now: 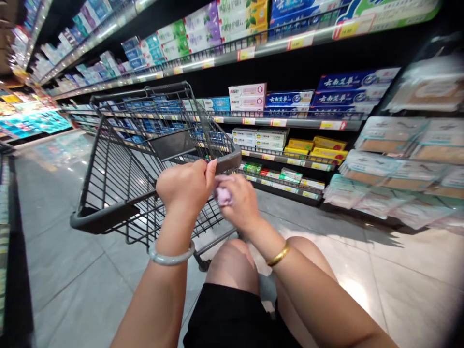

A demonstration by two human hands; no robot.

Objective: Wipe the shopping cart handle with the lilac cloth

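A black wire shopping cart [123,159] stands in front of me, its basket tilted in the view. My left hand [186,186], with a pale bangle at the wrist, is closed around the cart's handle [228,160]. Just right of it, my right hand [241,200] is closed on a crumpled light purple cloth [224,195] near the handle. A gold bracelet [279,253] circles the right wrist. Part of the cloth lies close to the left hand's fingers; whether they touch it is unclear.
Shelves of boxed goods [290,99] run along the right and into the distance. Hanging packets [398,169] are at the right. A dark shelf edge [18,232] borders the left. Grey tiled floor [72,270] lies below, with my bent knees under my arms.
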